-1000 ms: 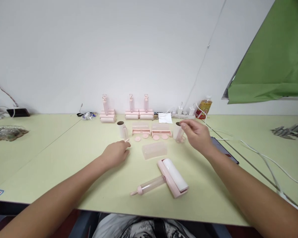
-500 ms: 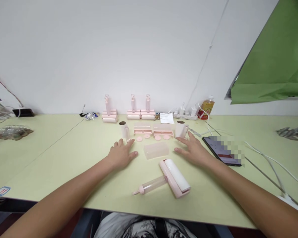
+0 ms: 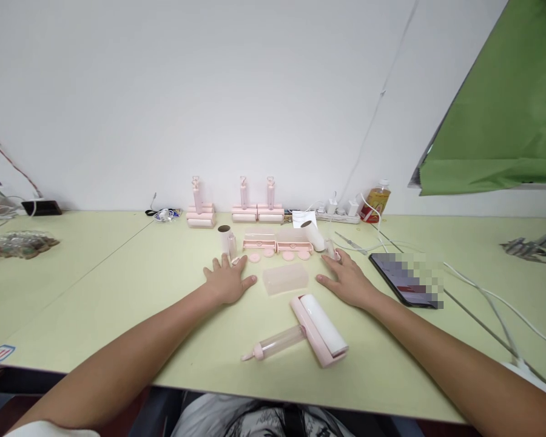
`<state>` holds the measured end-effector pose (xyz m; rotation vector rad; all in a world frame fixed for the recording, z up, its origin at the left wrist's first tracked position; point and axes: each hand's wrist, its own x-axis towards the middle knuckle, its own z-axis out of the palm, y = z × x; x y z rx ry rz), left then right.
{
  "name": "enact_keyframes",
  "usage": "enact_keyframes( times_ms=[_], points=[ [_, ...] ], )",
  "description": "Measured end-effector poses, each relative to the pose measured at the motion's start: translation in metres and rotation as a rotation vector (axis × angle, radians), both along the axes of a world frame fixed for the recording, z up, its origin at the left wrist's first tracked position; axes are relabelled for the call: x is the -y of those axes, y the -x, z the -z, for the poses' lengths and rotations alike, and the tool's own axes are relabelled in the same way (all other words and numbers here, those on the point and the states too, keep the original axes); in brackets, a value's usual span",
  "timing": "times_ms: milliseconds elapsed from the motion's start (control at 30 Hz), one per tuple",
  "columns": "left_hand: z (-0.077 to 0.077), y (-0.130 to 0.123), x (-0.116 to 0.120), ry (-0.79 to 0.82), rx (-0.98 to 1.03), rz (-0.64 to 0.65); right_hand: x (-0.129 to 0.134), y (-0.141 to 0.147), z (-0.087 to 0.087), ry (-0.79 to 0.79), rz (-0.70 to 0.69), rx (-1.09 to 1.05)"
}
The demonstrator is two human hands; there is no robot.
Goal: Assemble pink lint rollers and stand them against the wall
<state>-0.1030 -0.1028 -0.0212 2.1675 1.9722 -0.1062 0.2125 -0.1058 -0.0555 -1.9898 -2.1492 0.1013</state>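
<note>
My left hand (image 3: pixel 227 281) lies with fingers spread on the table, its fingertips by an upright white paper roll (image 3: pixel 224 241) and a clear handle tube (image 3: pixel 232 246). My right hand (image 3: pixel 348 280) is spread too, its fingers touching or right beside another clear handle tube (image 3: pixel 330 250), which leans. Left of that tube, a second white roll (image 3: pixel 316 238) is tilted. Between my hands are pink roller holders (image 3: pixel 295 247), several pink discs (image 3: pixel 254 258) and a translucent cover (image 3: pixel 286 279). Nearer me lies an assembled pink lint roller (image 3: pixel 319 332) with a clear handle.
Assembled pink lint rollers (image 3: pixel 201 217) stand along the wall. A phone (image 3: pixel 404 282) lies right of my right hand, with white cables (image 3: pixel 486 297) beyond it. A bottle (image 3: pixel 377 203) and a power strip (image 3: pixel 341 216) stand at the back right. Wrapped items (image 3: pixel 20 244) lie far left.
The right-hand roll has gone from upright to tilted leftward, and the clear tube beside it now leans. My left hand's fingers have spread wider and lie flatter.
</note>
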Motion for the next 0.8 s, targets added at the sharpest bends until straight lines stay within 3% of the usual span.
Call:
enact_keyframes(
  times_ms=[800],
  points=[
    [0.018, 0.014, -0.032, -0.067, -0.007, -0.075, -0.02, 0.007, 0.001, 0.065, 0.174, 0.106]
  ],
)
